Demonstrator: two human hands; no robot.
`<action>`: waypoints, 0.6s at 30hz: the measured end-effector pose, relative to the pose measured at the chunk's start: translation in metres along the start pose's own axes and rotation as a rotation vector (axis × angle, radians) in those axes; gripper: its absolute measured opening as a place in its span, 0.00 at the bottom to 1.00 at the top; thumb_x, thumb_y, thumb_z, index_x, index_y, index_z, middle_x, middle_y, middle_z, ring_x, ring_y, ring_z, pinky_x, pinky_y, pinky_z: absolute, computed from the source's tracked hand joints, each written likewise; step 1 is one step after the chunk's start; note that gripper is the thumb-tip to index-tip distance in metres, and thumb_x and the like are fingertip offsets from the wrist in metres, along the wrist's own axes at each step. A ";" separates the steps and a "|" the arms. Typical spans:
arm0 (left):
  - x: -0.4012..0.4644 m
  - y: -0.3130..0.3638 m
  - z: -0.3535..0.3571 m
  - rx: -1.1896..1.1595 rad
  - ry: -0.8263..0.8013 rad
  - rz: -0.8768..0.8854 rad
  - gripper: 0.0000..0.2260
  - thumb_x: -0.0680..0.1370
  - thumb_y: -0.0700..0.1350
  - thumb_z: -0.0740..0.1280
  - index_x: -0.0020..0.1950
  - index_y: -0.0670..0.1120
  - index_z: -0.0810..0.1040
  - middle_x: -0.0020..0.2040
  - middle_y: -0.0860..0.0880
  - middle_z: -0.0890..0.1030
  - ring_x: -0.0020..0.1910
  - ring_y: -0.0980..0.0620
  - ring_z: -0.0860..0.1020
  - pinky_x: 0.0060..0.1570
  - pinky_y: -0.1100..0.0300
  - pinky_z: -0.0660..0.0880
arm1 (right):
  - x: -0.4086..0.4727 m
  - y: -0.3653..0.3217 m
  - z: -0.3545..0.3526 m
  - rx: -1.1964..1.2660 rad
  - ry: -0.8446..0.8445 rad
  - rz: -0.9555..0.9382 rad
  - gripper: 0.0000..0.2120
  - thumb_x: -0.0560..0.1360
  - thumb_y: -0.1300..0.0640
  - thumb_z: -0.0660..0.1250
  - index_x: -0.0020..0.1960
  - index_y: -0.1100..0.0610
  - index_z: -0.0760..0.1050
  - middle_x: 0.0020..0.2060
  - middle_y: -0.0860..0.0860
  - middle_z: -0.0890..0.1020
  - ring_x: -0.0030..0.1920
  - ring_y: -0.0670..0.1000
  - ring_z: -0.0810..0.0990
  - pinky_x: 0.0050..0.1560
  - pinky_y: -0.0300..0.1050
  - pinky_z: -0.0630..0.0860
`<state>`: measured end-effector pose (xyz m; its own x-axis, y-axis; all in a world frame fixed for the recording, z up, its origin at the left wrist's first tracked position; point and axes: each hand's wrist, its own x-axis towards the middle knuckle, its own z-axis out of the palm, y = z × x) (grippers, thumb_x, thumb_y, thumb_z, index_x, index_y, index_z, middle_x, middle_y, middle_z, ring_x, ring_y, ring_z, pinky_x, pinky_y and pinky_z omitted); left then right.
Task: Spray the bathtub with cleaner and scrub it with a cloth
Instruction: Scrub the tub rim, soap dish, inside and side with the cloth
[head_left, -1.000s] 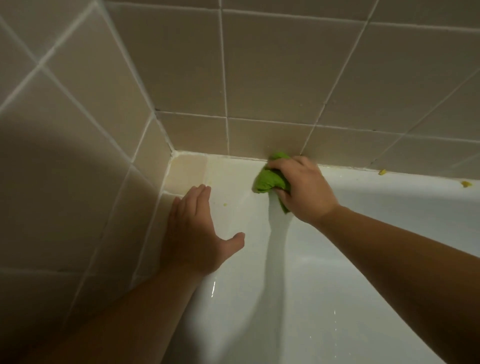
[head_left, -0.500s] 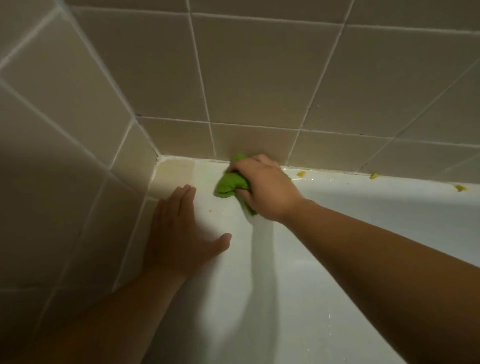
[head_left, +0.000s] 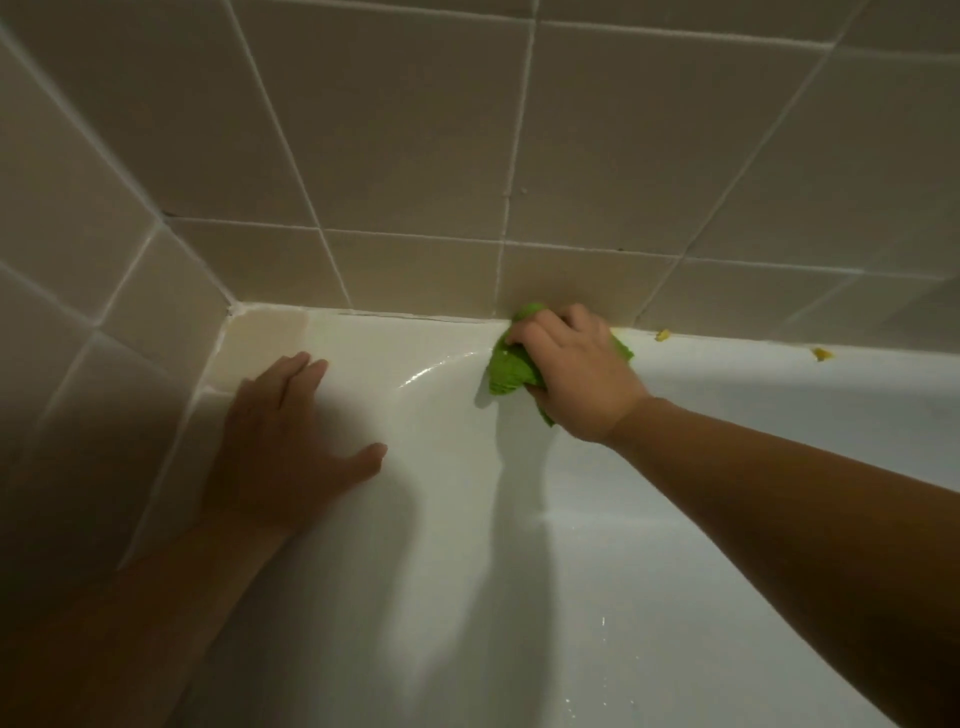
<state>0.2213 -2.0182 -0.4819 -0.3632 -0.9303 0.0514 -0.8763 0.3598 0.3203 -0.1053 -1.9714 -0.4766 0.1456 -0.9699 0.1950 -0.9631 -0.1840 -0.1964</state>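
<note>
Head view of a bathtub corner during scrubbing. The white bathtub (head_left: 467, 571) fills the lower half of the frame, its inner wall glossy and wet, with a bright streak of reflected light just left of centre. Its flat rim runs from the corner at centre left across to the right edge, where it meets the beige tiled wall (head_left: 415, 156) that occupies the whole upper half and the left side of the frame. The right hand (head_left: 576, 374), reaching in from the lower right, grips a bunched green cloth (head_left: 511, 371) with its fingers curled over the top of the wad; cloth shows to the left of the knuckles, below the heel of the hand and as a small edge on the right. The cloth is pressed on the rim right of centre, its upper tip touching the seam where rim and tiles meet. The left hand (head_left: 291, 441), at centre left and in shadow, lies flat on the tub's corner rim with fingers straight and close together, pointing toward the corner, and the thumb spread out to the right; it holds nothing. Two small yellow specks (head_left: 662, 335) sit on the rim at the right, apart from the cloth.
</note>
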 end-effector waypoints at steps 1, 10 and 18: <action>0.003 0.001 0.001 0.006 0.009 0.027 0.47 0.63 0.72 0.65 0.75 0.43 0.71 0.75 0.41 0.71 0.76 0.40 0.67 0.77 0.39 0.60 | 0.002 -0.002 0.000 -0.004 -0.008 -0.010 0.17 0.75 0.53 0.69 0.63 0.52 0.74 0.59 0.51 0.78 0.55 0.59 0.71 0.56 0.60 0.71; 0.017 0.028 0.010 -0.073 0.034 0.119 0.39 0.68 0.64 0.69 0.75 0.45 0.73 0.73 0.45 0.70 0.73 0.44 0.66 0.72 0.47 0.65 | -0.042 0.049 -0.014 -0.219 0.234 -0.170 0.15 0.75 0.62 0.72 0.61 0.56 0.79 0.60 0.54 0.80 0.60 0.63 0.73 0.59 0.62 0.72; 0.038 0.053 0.020 0.012 -0.065 0.205 0.33 0.78 0.59 0.69 0.81 0.54 0.63 0.79 0.50 0.64 0.78 0.45 0.60 0.75 0.43 0.64 | -0.049 0.052 0.001 -0.085 0.161 -0.010 0.22 0.74 0.47 0.71 0.66 0.53 0.75 0.63 0.50 0.78 0.61 0.61 0.73 0.61 0.60 0.72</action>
<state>0.1544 -2.0332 -0.4817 -0.5537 -0.8311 0.0527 -0.7855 0.5422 0.2983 -0.1628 -1.9340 -0.4971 0.1242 -0.9289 0.3488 -0.9783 -0.1733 -0.1132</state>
